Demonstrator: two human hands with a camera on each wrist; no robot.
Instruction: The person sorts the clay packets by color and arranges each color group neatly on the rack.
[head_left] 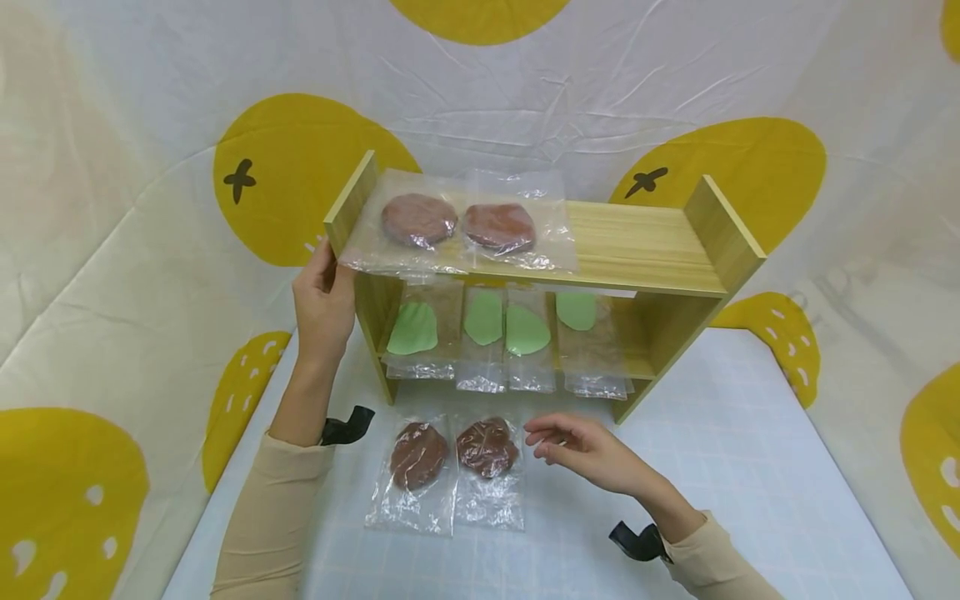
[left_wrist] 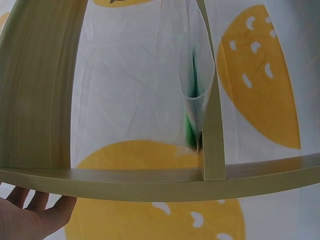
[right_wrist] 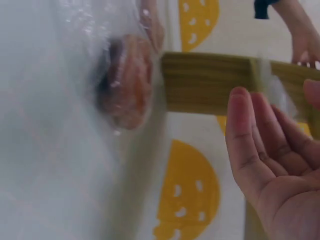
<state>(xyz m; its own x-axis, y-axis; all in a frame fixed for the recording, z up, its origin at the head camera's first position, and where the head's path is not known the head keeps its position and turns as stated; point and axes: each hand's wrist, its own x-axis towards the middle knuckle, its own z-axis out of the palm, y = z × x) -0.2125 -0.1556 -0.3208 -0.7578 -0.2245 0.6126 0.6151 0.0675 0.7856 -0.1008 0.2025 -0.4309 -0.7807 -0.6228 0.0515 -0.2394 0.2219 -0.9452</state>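
Observation:
My left hand (head_left: 325, 300) rests against the outer face of the left side panel of a small wooden shelf (head_left: 633, 242). In the left wrist view, the fingers (left_wrist: 40, 215) reach behind the panel's edge, and their tips are hidden. Two clear bags with reddish-brown discs (head_left: 418, 220) (head_left: 499, 227) lie on the top board, overhanging its front. Near the table's front, two more bagged brown discs (head_left: 418, 455) (head_left: 487, 447) lie side by side. Just right of them hovers my right hand (head_left: 588, 454), fingers loosely bent and holding nothing.
On the lower board lie several clear bags with green pieces (head_left: 527, 330), their ends hanging over the front edge. A pale checked cloth covers the table (head_left: 570, 550). Behind the shelf hangs a white curtain (head_left: 510, 100) with yellow shapes.

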